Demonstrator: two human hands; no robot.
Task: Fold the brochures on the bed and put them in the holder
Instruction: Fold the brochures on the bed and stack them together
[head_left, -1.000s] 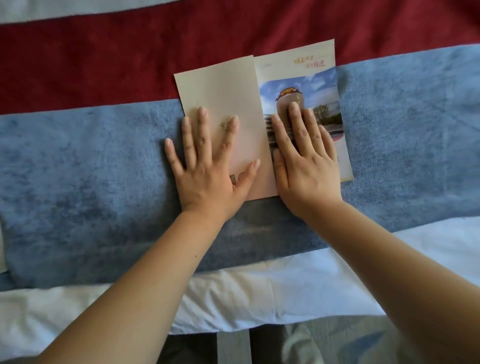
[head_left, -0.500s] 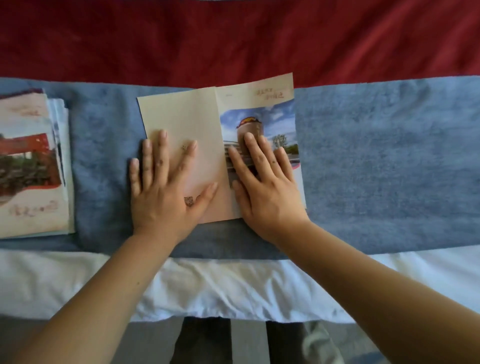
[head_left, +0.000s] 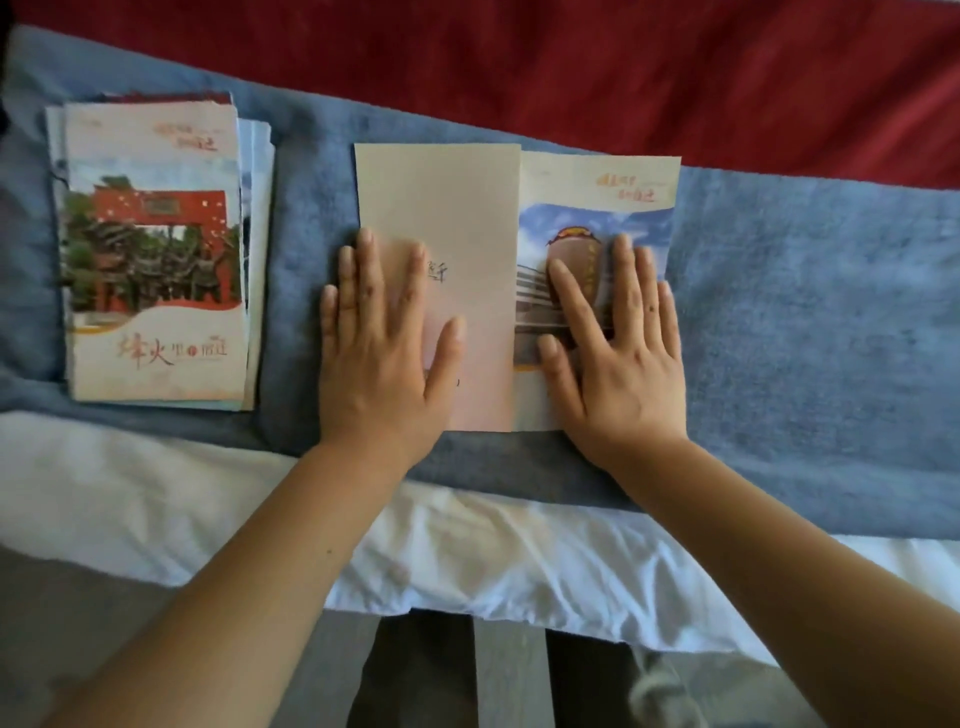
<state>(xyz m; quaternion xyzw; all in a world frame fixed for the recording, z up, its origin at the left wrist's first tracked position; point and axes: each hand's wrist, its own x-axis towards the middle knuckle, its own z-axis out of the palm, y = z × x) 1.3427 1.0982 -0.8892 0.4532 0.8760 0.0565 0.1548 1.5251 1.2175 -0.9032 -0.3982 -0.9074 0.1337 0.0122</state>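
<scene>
1. Pressing flat: my left hand and right hand, fingers spread, on the brochure.
2. Brochure lies on the blue blanket.
3. Brochure stack sits well left.

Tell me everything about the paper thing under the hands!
The brochure is thin, glossy-looking paper lying flat on the blue blanket, beside the stack of brochures. It shows two panels: a plain cream one with small dark writing, and one picturing a rounded building under a blue sky with orange lettering above. The cream panel seems to overlap the picture one. The left hand presses the cream panel; the right hand presses the picture.
</scene>
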